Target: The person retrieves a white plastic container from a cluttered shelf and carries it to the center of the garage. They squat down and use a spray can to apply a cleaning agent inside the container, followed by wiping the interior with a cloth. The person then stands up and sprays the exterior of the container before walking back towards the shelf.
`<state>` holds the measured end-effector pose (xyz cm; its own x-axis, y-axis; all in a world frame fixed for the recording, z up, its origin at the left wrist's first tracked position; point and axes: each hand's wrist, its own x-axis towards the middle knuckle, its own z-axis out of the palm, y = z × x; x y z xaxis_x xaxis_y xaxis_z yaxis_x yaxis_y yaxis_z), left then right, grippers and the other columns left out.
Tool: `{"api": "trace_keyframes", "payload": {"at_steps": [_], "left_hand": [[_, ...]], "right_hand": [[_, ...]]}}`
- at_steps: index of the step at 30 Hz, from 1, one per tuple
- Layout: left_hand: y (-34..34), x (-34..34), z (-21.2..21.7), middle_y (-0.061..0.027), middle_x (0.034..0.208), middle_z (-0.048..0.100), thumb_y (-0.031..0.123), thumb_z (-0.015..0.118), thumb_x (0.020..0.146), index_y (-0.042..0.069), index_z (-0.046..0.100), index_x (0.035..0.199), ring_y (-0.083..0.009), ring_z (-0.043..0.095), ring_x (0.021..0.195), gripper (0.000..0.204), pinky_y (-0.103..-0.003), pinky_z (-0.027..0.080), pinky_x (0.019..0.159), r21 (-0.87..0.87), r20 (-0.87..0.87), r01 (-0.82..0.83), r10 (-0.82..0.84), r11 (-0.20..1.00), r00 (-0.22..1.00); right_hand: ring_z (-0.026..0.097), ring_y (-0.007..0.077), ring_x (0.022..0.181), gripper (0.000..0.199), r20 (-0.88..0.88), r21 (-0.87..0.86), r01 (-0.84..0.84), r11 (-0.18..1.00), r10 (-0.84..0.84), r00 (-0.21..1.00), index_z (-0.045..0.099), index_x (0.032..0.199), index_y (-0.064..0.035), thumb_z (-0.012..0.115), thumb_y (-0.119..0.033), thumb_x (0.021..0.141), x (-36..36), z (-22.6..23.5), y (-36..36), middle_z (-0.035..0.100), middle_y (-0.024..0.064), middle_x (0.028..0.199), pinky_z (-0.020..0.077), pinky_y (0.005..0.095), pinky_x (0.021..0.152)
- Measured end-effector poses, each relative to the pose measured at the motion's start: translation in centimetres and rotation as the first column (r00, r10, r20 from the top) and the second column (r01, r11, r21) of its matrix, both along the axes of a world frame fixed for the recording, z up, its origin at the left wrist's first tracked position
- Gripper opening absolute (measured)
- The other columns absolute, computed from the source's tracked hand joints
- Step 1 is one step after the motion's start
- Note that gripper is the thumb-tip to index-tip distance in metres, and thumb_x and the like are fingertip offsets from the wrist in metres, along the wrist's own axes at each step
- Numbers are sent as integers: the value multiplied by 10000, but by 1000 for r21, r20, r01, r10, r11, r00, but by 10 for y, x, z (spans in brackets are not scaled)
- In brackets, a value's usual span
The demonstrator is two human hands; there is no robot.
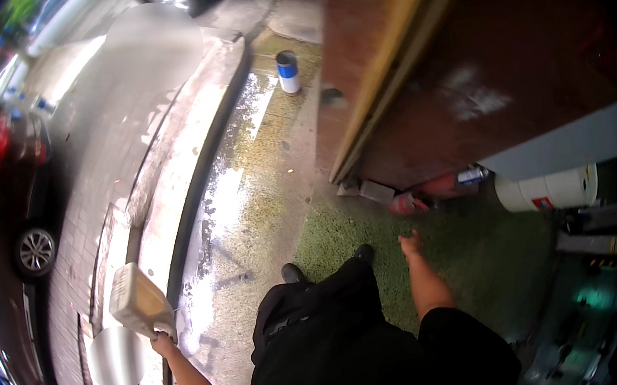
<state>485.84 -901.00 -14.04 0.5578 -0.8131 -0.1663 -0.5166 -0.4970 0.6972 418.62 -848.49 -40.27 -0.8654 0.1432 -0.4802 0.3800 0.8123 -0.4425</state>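
My left hand (pixel 162 344) is closed around a beige plastic jug (pixel 136 297), which hangs out to my left beside the kerb. Whether anything is inside the jug does not show. On the other side, my right hand (pixel 411 242) is held out over the green speckled floor with nothing visible in it. Its fingers are small and slightly blurred but look apart.
Ahead stands a blue and white can (pixel 287 73). A large brown panel (pixel 478 82) rises at the right, with a concrete block (pixel 378 192) at its foot. Further right lies a white drum (pixel 548 189). Left are a kerb (pixel 188 141) and parked dark car (pixel 4 227).
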Motion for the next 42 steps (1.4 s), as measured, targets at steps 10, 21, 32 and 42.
{"api": "trace_keyframes", "payload": {"at_steps": [10, 21, 32, 42], "left_hand": [[-135, -42, -108, -190, 941, 719, 193, 575, 802, 29, 698, 1080, -346, 699, 827, 345, -448, 527, 748, 11, 276, 46, -48, 999, 960], [-354, -296, -156, -157, 1079, 720, 172, 623, 773, 83, 691, 1163, -387, 662, 1023, 406, -465, 491, 890, -12, 329, 183, -169, 983, 929], [-527, -436, -154, -283, 1033, 697, 190, 602, 813, -88, 661, 1115, -397, 690, 920, 415, -485, 541, 780, -8, 134, 222, -219, 975, 967], [-548, -549, -148, -198, 1036, 692, 261, 616, 874, -41, 666, 1083, -320, 667, 910, 371, -412, 535, 777, -281, -325, 551, -618, 786, 716]], "right_hand": [[638, 298, 1075, 702, 95, -97, -363, 927, 372, 923, 471, 1412, -67, 796, -220, 809, -17, 50, -172, 656, 152, 1180, 520, 419, 910], [644, 300, 944, 707, -192, -207, 34, 978, -75, 978, 429, 1418, -18, 734, -93, 785, -135, -57, -314, 607, 168, 1214, 546, 450, 744], [464, 449, 1305, 718, 35, 99, 20, 995, -24, 999, 325, 1509, -46, 635, -209, 882, -107, 34, -282, 416, 252, 1489, 433, 493, 1047], [573, 259, 1170, 636, 301, -3, 569, 823, -541, 785, 340, 1513, -44, 593, -185, 948, 137, 1, -207, 520, 148, 1384, 485, 389, 939]]}}
